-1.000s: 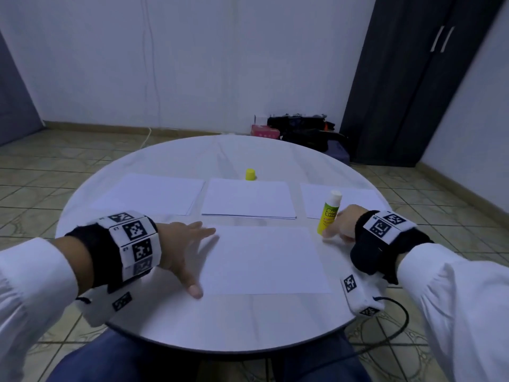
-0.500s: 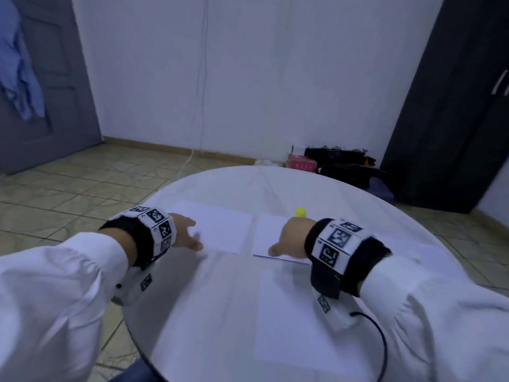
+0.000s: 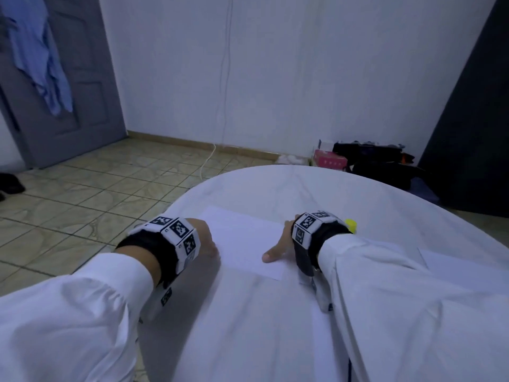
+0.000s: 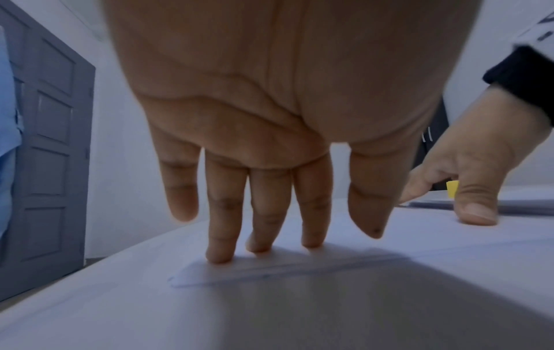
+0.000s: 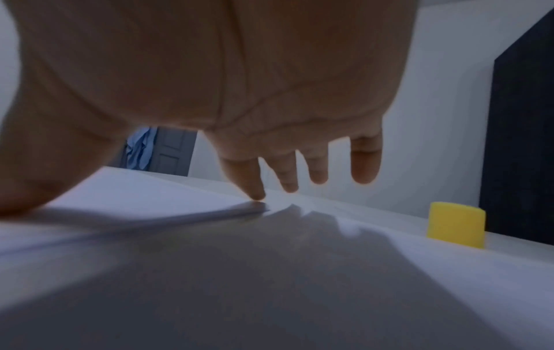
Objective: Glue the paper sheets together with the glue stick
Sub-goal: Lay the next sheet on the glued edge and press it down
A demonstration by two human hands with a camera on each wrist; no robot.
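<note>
Both hands lay flat with straight fingers, holding nothing: the left hand pressed one edge of a paper stack, the right hand the opposite edge. A yellow cap stood just beyond the right wrist. The glue stick was out of view; gluing seemingly remained ahead.

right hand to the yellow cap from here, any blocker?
Probably yes. The right hand is open, fingertips on the paper stack, holding nothing. The yellow cap stands on bare table just beyond it, with nothing visible between them.
</note>
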